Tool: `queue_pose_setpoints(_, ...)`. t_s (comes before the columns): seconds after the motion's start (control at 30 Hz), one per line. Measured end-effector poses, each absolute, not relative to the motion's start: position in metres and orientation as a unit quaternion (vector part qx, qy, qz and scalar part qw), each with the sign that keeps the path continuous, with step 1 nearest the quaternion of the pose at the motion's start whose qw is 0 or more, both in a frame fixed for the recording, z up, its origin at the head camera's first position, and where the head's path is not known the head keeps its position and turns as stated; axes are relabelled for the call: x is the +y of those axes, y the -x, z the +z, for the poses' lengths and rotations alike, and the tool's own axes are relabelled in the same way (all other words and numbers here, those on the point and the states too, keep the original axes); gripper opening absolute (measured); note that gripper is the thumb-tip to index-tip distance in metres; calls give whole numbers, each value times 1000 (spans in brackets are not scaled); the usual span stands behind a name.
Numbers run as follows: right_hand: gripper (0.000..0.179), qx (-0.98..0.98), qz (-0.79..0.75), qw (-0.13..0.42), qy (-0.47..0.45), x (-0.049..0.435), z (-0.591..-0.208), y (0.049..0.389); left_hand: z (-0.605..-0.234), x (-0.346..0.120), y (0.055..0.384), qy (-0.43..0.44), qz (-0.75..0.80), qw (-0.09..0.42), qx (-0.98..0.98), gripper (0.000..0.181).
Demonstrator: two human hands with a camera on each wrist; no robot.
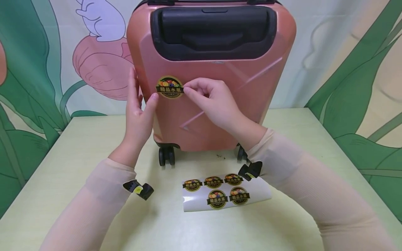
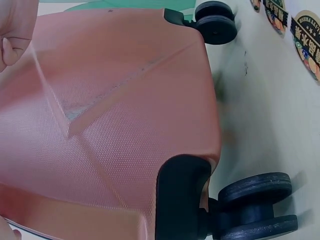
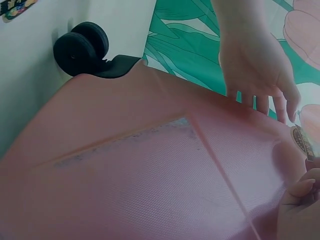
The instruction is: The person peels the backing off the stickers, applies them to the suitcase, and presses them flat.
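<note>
A pink hard-shell suitcase [image 1: 201, 134] stands upright on the table. Between thumb and forefinger my right hand [image 1: 216, 101] pinches the right edge of a round black-and-gold fruit sticker [image 1: 169, 87], at the upper left of the suitcase's face. In the right wrist view the sticker [image 3: 300, 140] tilts slightly off the shell at the pinched side. My left hand [image 1: 138, 111] rests along the suitcase's left side, fingers straight, its thumb tip close to the sticker's left edge. The same hand [image 3: 257, 70] shows beside the shell in the right wrist view.
In front of the suitcase lies a white sheet [image 1: 194, 204] with several matching stickers. Black caster wheels [image 1: 166, 156] carry the suitcase, and a black recessed handle [image 1: 213, 33] sits near its top. A printed cloth backdrop [image 1: 37, 52] hangs behind the table [image 1: 94, 132].
</note>
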State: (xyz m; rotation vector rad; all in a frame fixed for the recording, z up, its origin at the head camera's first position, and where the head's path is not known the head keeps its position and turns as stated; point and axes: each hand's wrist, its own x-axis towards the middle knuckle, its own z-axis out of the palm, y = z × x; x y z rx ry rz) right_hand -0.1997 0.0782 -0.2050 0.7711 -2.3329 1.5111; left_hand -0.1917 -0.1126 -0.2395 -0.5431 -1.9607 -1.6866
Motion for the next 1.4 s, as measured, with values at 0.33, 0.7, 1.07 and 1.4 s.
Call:
queue_pose_setpoints(0.33, 19, -806, 520, 126, -255, 74, -198, 200, -237, -111, 194, 200, -631, 251, -706, 76)
queue_pose_setpoints(0.7, 18, -812, 511, 125, -254, 68, -190, 200, -231, -114, 197, 201, -620, 258, -713, 76)
queue_pose_setpoints(1.07, 19, -815, 513, 128, -236, 64, -186, 202, -228, -113, 198, 208, -625, 260, -706, 76)
queue_pose_setpoints(1.4, 18, -814, 509, 139, -245, 60, -186, 203, -227, -113, 198, 199, -632, 257, -704, 75)
